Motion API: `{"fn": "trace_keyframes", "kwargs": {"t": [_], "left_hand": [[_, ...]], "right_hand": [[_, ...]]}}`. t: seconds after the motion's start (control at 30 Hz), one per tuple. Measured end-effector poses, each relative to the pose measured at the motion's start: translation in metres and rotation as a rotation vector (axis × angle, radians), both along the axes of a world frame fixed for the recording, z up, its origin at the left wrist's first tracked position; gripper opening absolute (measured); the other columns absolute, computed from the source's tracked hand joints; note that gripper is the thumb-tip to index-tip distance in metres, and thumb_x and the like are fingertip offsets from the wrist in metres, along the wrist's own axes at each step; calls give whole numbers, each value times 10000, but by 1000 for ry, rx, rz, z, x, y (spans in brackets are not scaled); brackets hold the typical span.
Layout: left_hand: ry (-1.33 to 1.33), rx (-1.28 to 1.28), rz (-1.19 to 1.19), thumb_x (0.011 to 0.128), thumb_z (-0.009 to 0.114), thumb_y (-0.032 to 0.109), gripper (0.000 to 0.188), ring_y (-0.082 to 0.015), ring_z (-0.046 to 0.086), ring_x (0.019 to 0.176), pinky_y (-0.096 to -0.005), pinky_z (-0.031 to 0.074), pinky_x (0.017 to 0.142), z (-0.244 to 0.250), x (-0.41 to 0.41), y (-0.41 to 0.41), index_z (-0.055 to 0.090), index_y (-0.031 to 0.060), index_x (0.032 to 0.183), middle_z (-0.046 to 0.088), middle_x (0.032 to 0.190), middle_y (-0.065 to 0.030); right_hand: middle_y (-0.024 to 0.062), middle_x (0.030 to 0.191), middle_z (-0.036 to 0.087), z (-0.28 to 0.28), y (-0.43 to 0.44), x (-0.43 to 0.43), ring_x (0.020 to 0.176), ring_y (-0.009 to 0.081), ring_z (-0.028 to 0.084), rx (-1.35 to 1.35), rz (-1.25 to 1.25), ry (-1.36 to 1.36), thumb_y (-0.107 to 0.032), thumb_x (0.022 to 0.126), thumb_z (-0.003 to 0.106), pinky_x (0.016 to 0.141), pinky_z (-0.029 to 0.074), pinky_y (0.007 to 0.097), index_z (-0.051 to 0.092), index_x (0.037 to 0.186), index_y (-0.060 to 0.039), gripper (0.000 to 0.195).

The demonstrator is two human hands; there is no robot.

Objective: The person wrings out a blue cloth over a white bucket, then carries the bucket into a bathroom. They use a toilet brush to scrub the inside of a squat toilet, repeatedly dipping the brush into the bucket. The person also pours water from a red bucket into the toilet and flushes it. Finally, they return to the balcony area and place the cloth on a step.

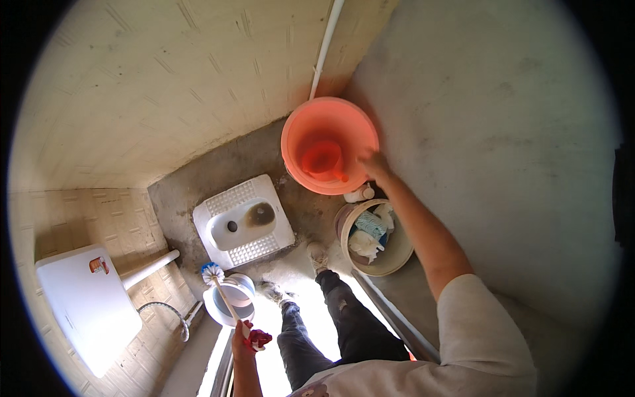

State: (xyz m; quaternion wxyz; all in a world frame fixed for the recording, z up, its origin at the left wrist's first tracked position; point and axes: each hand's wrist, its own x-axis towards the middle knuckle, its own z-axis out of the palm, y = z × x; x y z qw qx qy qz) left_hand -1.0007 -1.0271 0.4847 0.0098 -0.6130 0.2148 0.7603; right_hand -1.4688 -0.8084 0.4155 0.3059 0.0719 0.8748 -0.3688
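My left hand (241, 342) grips the handle of a toilet brush (227, 298), together with a crumpled red bag or cloth (259, 338). The brush's white and blue bristle head (213, 273) points up and away, above a small white bucket (214, 308). My right hand (375, 165) reaches across the right rim of a large orange plastic bucket (327, 111); it is blurred, and whether it holds anything is unclear. A red plastic dipper (322, 158) lies inside that bucket, its handle towards my hand. The squat toilet pan (244, 218) has a brown stain in its bowl.
A white bottle (359, 193) stands between the orange bucket and a waste bin (402, 255) with crumpled paper and wrappers. A white cistern (89, 302) hangs on the left wall, with a hose (168, 308). A white pipe (327, 42) runs up the far wall. Metal door-frame edges (397, 317) flank my legs.
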Motion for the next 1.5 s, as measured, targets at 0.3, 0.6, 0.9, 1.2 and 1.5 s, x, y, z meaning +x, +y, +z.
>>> {"fn": "trace_keyframes", "kwargs": {"t": [0.3,0.6,0.9,1.2,1.5], "left_hand": [[-187,48,-100,783,443,298,281,-153,482,465,-251,402,387,-27,13,12,442,26,851,480,701,-62],[-278,65,-128,796,424,292,258,-130,450,527,-233,382,431,-23,-7,21,444,39,841,469,669,-55],[-158,30,-42,798,422,280,251,-119,454,513,-219,386,413,-23,-17,22,443,36,854,471,686,-50],[-161,-19,-24,802,422,250,241,-106,450,483,-208,372,386,-32,-12,26,453,19,862,481,684,-54],[-181,-232,46,772,471,146,152,-66,375,389,-187,296,329,-35,-36,18,426,22,846,422,601,-29]], "right_hand": [[52,915,460,-233,97,49,731,170,472,23,-580,-62,-242,677,580,545,424,309,365,1063,-112,461],[71,942,480,-192,44,35,825,204,497,-484,-816,-176,-106,676,536,665,447,386,428,994,-110,336],[55,888,518,-146,-36,32,771,170,528,-605,-618,-130,-66,640,546,641,465,311,461,956,-80,327],[48,886,501,-148,-48,17,786,156,511,-513,-529,-19,-80,636,551,618,459,290,438,979,-77,361],[43,841,526,-113,-35,37,726,132,516,-521,-349,-103,-88,654,539,571,443,250,486,913,-73,264]]}}
